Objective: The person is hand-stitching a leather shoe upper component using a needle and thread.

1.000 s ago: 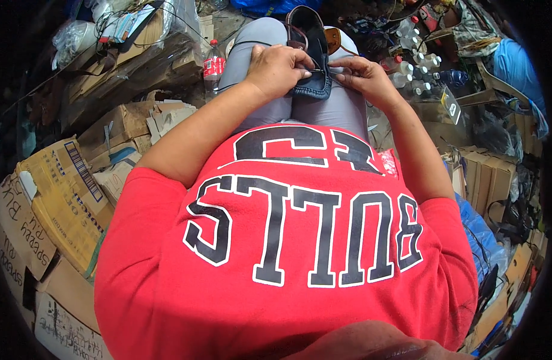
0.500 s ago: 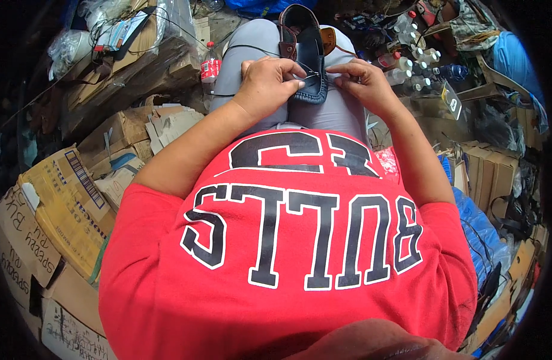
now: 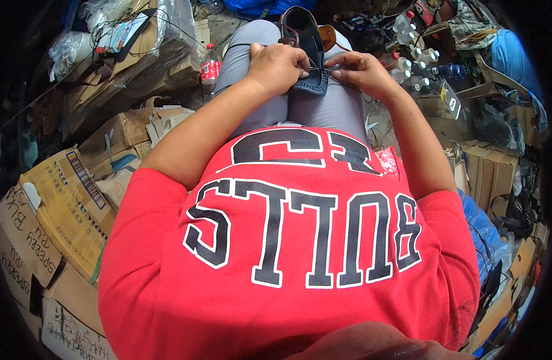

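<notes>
A dark moccasin-style shoe (image 3: 313, 84) rests across my lap, its toe toward me and a row of thick stitches running round the toe edge. My left hand (image 3: 279, 67) is closed over the shoe's left side, fingertips pinched on a thin thread (image 3: 314, 64) at the upper. On the other side my right hand (image 3: 360, 71) pinches the thread close to the shoe's edge; whether a needle is there is too small to tell. A brown leather lace tab shows at the shoe's left, and a tan leather piece (image 3: 327, 37) lies behind it.
A bottle with a red cap (image 3: 210, 69) stands left of my knee. Several plastic bottles (image 3: 423, 60) lie to the right. Cardboard boxes (image 3: 66, 192) crowd the left side, and more cardboard (image 3: 489, 174) and blue plastic sheeting (image 3: 480, 228) are at the right.
My left hand has turned, knuckles up, and moved slightly right and up over the shoe. The right hand has shifted a little up, its fingers closer to the shoe. The shoe is tilted slightly differently.
</notes>
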A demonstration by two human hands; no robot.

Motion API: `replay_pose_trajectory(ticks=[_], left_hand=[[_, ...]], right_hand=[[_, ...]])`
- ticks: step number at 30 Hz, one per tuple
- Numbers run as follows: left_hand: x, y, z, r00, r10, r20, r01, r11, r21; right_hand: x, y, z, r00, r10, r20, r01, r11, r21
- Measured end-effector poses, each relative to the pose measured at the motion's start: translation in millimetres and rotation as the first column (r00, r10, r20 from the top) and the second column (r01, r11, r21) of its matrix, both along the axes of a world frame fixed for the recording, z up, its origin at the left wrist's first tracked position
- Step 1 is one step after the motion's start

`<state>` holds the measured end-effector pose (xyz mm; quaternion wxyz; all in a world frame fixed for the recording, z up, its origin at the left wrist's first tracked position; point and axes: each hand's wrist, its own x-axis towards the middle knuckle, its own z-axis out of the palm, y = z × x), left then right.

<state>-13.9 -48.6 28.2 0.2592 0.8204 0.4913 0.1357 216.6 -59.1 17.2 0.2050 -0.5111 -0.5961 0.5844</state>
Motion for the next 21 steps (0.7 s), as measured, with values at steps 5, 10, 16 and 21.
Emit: replay_pose_trajectory(ticks=[5,10,16,21], left_hand=[[-3.4,-0.5,-6.5,1.0,-0.014,0.016,0.013,0.997,0.07],[-26.0,-8.5,-10.0,0.98,-0.114,0.164,0.068,0.963,0.262],[-42.4,-9.4,-11.2,0.98,0.011,0.196,-0.05,0.979,0.198],[-32.6,-14.9,-5.4,0.991,0.034,0.127,-0.065,0.968,0.243]], right_hand=[[-5.0,-2.8,5.8,0.998,0.017,0.057,-0.02,0.998,0.064],[-9.5,-16.1,8.4,0.999,-0.002,0.041,-0.005,0.985,0.17],[-8.3,-24.0,17.2,0.984,-0.008,0.179,-0.044,0.958,0.284],[-3.4,-17.2,11.4,0.976,0.006,0.218,-0.093,0.915,0.392]])
